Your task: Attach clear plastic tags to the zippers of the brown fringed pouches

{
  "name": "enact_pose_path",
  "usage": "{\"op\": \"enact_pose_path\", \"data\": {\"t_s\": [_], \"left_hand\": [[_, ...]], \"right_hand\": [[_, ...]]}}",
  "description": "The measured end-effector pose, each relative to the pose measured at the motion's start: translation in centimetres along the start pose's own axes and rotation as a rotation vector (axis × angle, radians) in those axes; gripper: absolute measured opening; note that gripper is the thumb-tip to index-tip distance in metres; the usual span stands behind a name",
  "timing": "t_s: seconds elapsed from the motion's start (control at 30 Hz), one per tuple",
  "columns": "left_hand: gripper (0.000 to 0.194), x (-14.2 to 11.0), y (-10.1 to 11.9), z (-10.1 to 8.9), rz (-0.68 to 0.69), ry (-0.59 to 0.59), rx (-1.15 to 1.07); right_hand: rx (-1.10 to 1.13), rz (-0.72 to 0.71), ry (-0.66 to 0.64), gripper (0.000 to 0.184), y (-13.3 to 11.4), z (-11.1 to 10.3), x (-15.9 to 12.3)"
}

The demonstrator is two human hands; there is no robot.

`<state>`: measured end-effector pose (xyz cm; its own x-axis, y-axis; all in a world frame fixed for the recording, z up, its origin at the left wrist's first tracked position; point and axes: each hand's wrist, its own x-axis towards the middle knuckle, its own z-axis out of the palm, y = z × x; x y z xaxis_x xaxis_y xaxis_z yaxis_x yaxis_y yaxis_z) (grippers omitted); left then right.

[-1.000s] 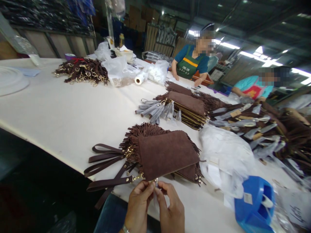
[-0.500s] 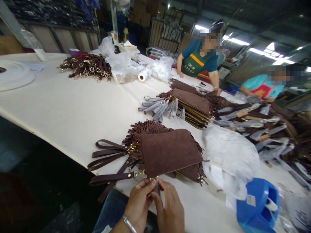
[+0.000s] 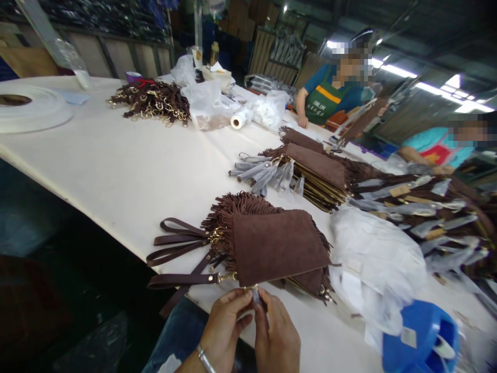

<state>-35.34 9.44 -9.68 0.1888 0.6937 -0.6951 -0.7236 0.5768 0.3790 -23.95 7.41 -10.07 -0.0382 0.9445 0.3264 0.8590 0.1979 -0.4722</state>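
Note:
A brown suede pouch (image 3: 279, 246) with fringe lies on top of a small pile at the table's near edge. From gold clasps at its side, a dark brown wrist strap (image 3: 184, 281) reaches left. My left hand (image 3: 227, 321) is closed, thumb and finger pinching by a small gold clasp on the pouch's lower edge. My right hand (image 3: 277, 326) closes from the other side on a narrow greyish plastic-covered strip (image 3: 257, 297) below that clasp. Fingers hide most of the strip. Other loop straps (image 3: 178, 241) stick out left of the pile.
Stacked pouches (image 3: 316, 166) with plastic-wrapped straps lie farther back. To the right are a white plastic bag (image 3: 376, 259) and a blue container (image 3: 411, 336). Brown straps with gold hooks (image 3: 155, 101) are heaped at the far left, beside a white roll (image 3: 34, 111). Two co-workers stand across the table.
The view has shifted, moving most of the scene rightward. Both hands keep their pinch below the pouch, with small finger shifts. A co-worker in a green apron now has a brown pouch raised.

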Motion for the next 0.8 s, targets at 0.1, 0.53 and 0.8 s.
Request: {"op": "enact_pose_path", "data": {"t_s": [0.1, 0.53, 0.8], "left_hand": [[0.016, 0.2, 0.1, 0.0, -0.019, 0.002, -0.001], [0.007, 2.0, -0.2, -1.0, -0.229, -0.319, -0.295], [0.009, 2.3, -0.1, -0.8, -0.259, -0.387, -0.352]], "right_hand": [[0.124, 0.117, -0.046, 0.025, -0.1, -0.3, 0.0], [0.828, 0.689, -0.175, 0.038, -0.8, -1.1, 2.0], [1.079, 0.804, -0.156, 0.047, -0.9, -0.5, 2.0]]}}
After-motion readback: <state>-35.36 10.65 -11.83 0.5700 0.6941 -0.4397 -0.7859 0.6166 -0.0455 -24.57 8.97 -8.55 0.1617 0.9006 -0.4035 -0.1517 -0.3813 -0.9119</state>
